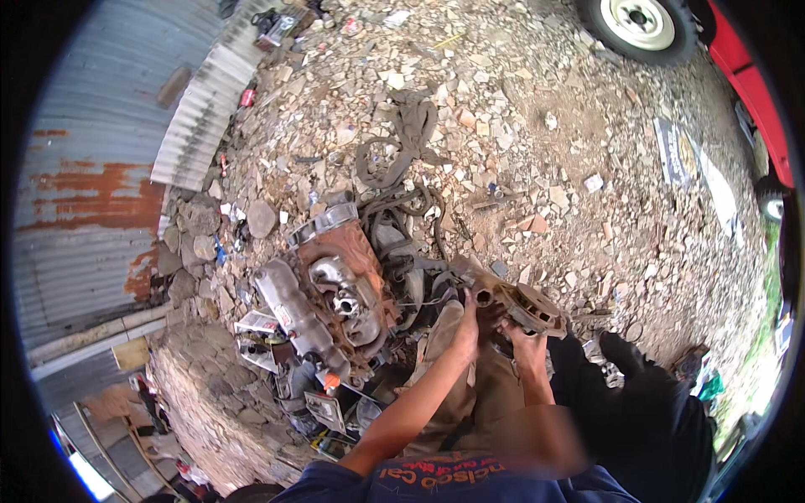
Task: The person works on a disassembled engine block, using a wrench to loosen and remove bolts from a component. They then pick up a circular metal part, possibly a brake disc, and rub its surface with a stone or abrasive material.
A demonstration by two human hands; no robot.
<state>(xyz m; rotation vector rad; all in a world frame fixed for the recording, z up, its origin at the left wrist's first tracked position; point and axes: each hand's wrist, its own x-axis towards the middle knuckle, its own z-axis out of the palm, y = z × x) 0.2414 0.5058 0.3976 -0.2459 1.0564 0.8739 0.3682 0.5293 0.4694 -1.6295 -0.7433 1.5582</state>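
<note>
A brownish-grey metal engine casting point(511, 300), with a round port and a flange with several openings, is held up in front of my legs. My left hand point(470, 317) grips its left end from below, near the round port. Under the flanged right end, my right hand point(525, 342) is closed around its lower edge; some fingers are hidden behind the part. To the left sits a rusty engine point(356, 251) with a silver valve cover point(289, 306) and a curved metal manifold point(348, 306). Neither hand touches that engine.
A dirty strap point(411, 126) lies on rubble ground beyond the engine. Close on my right is a person in dark clothes point(620, 402). A low stone wall point(201, 394) and corrugated metal sheets point(92, 193) stand left. A vehicle wheel point(637, 23) is at far right.
</note>
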